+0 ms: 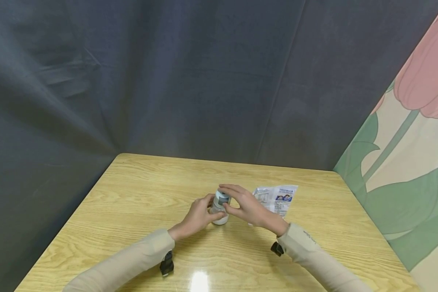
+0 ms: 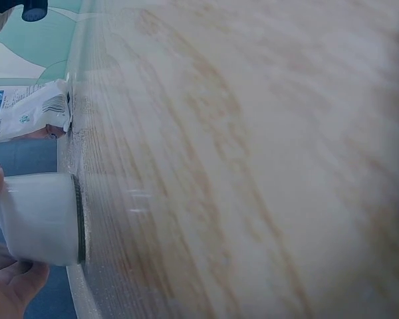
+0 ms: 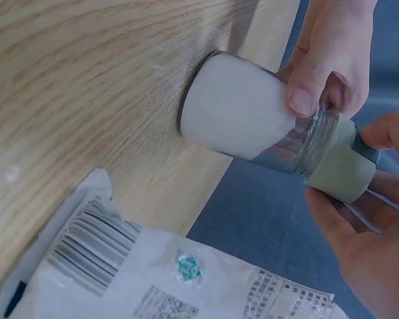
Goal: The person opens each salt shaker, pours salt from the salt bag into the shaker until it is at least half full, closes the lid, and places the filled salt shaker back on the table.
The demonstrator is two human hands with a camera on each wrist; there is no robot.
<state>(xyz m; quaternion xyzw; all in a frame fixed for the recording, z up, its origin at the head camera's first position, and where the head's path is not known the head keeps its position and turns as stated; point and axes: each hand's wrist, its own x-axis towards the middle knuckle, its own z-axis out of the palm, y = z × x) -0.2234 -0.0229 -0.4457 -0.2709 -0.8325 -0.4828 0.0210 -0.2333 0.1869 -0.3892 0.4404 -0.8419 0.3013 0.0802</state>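
A clear glass seasoning jar with white contents stands upright on the wooden table. Its cap is pale green with a darker grey-green part. My left hand holds the jar from the left, with the thumb against the glass just under the neck in the right wrist view. From the right, my right hand grips the cap between thumb and fingers. The cap sits on the threaded neck; how tightly cannot be told. In the left wrist view the jar's lower body shows beside some fingertips.
A white printed plastic bag with a barcode and a small green mark lies right of the jar, partly behind my right hand. Dark cloth hangs behind the table. A tulip-patterned surface borders the right side.
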